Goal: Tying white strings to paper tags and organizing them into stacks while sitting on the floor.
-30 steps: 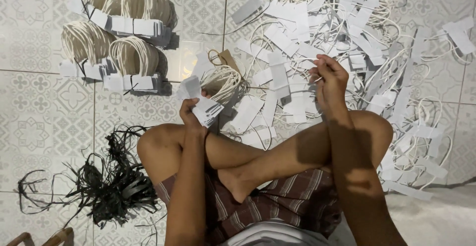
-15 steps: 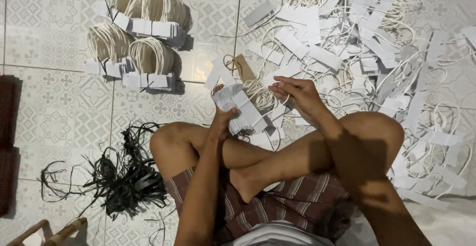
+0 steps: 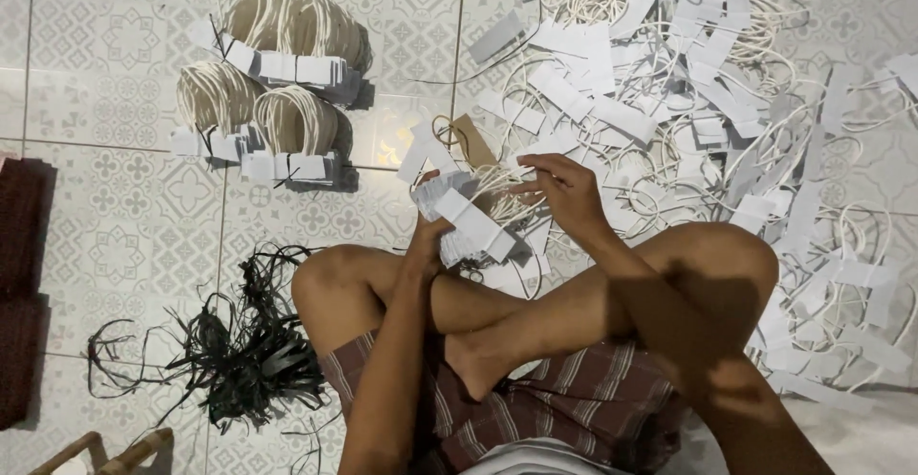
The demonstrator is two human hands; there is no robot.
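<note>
Down on the patterned tile floor (image 3: pixel 124 245), the person is sitting cross-legged, and the left hand (image 3: pixel 427 236) is gripping a stack of white paper tags (image 3: pixel 466 221), fingers wrapped around its lower edge, just above the left knee. The right hand (image 3: pixel 564 188) is hovering right beside the stack, fingers curled and pinching at thin cream cords (image 3: pixel 497 188) that are trailing from it; exactly which strand is being pinched cannot be told.

Room is lying open mostly to the left: bare tile is stretching between the knee and the four tied bundles (image 3: pixel 273 102) of looped cord and tags near the top left. A tangle of black strips (image 3: pixel 239 360) is crowding the lower left, touching the thigh's shadow. To the right, a loose heap of tags and cords (image 3: pixel 717 102) is covering the floor up to the frame's edge and pressing against the right knee. A dark mat (image 3: pixel 19 284) is lining the far left border.

Compared with half a second ago, the right hand is sitting slightly further from the stack, the left hand is keeping its grip, and the view is holding almost unchanged.
</note>
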